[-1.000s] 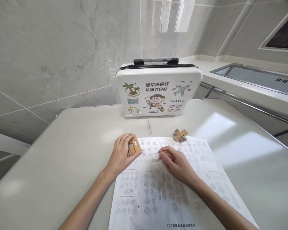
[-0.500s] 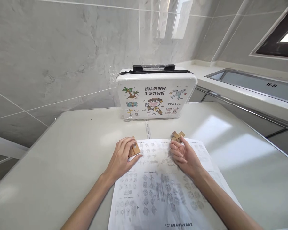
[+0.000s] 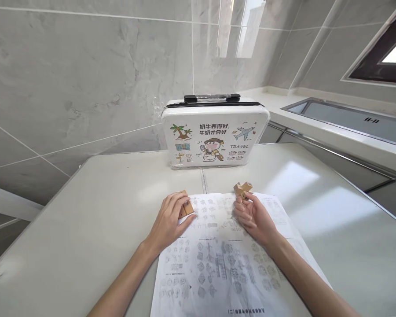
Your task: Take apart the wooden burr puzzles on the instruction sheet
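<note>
Fingers [image 3: 245,212] of the right hand [image 3: 256,221] are clamped between thumb and index finger on a wooden cross [image 3: 242,187], an assembly of squared, pale brown bars set at angles to one another; a dark mark on the bar nearest the fingertips is too small to read. To their left, the fingers of the left hand [image 3: 167,222] arch over a wooden block [image 3: 187,208] with straight edges and a seam along its upper face, the thumb lying extended at its near side; whether they press on it cannot be told. Beneath and nearer than both sets of fingers spreads a white paper sheet [image 3: 204,304], thin and lightly creased, printed with rows of small grey diagrams and with a bold, inverted heading at its near end; most of the lettering is illegible. Well beyond the fingers stands a white case [image 3: 226,118], its rounded shell wrapped in glossy clear film and fitted with a black handle [image 3: 212,98]. The case reads "奶牛养得好, 牛奶才会好" and "TRAVEL", beside a cartoon cow, palm trees and an aeroplane. Under everything, the smooth, pale table [image 3: 95,220] reflects light to the right of the fingers.
</note>
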`<act>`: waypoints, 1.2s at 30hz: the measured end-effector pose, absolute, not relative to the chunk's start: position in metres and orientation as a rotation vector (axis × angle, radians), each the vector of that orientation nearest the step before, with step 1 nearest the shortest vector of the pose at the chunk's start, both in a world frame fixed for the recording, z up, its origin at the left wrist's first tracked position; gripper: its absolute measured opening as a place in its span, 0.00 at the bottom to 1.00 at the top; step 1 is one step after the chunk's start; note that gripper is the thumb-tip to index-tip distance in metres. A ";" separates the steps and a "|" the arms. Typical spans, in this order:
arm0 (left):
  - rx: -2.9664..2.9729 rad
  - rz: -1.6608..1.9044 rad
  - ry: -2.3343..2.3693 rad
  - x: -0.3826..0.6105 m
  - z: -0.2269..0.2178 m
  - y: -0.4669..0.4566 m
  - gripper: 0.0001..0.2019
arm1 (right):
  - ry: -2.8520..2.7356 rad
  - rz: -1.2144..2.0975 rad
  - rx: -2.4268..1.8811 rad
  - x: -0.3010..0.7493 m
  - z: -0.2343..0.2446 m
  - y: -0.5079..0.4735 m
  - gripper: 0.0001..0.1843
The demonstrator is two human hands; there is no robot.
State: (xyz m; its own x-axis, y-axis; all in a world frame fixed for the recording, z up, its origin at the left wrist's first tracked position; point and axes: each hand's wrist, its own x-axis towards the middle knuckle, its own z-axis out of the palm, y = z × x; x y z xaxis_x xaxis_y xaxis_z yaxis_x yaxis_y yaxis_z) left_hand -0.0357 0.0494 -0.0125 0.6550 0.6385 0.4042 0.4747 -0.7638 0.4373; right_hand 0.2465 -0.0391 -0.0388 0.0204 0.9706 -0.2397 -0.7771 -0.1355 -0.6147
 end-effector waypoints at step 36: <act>1.222 0.484 0.489 0.014 0.001 0.001 0.38 | -1.035 2.003 -0.615 0.209 -0.013 -0.063 0.20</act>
